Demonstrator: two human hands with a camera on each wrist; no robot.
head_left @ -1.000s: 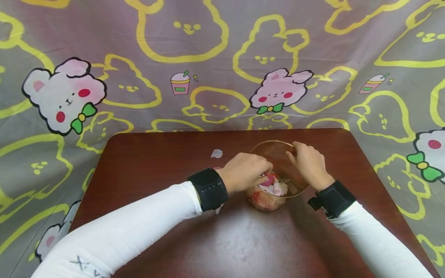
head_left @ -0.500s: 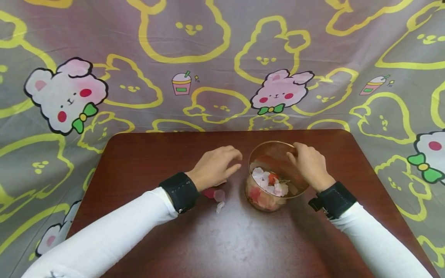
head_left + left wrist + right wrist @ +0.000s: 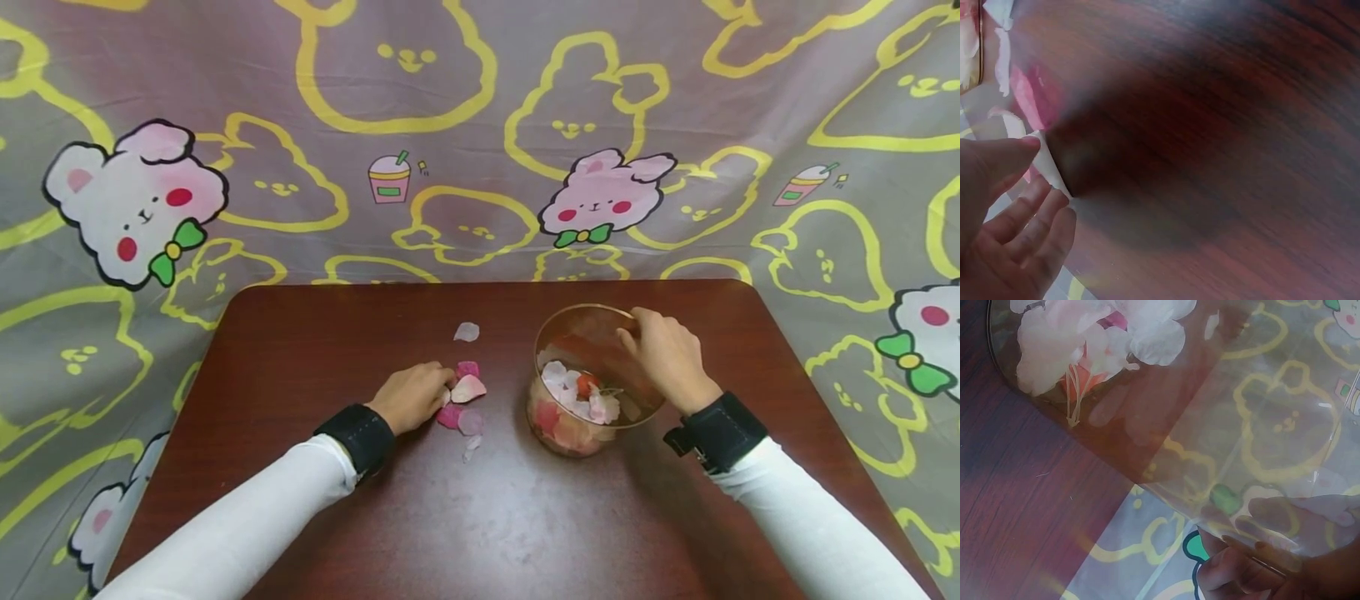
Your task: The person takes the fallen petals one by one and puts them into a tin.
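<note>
1. Risk: the glass cup (image 3: 592, 379) leans toward the person, held only at its far rim by the right hand (image 3: 663, 354). If that grip slips, the cup could tip and dump its petals onto the surface (image 3: 525, 517).
2. Risk: the loose petals (image 3: 465, 396) look thin and light. Left hand (image 3: 411, 396) fingertips could push them around instead of lifting them, or a pinch could crease one.
3. Risk: the lone pale petal (image 3: 466, 332) lies well apart from the pile, further back; easy to miss.
4. Left grip: the left wrist view shows thumb and fingers closing on a pale petal edge (image 3: 1047, 164), not clenched. Pinch looks light; I can't tell how firm it is.
5. Right grip: fingers curled over the cup rim, thumb outside; the right wrist view shows fingertips (image 3: 1229, 565) through the glass.
6. The thing: clear round cup with a thin rim, partly filled with white, pink and red petals. It sits right of centre on the dark red-brown surface, with the loose pile just left of it.
</note>
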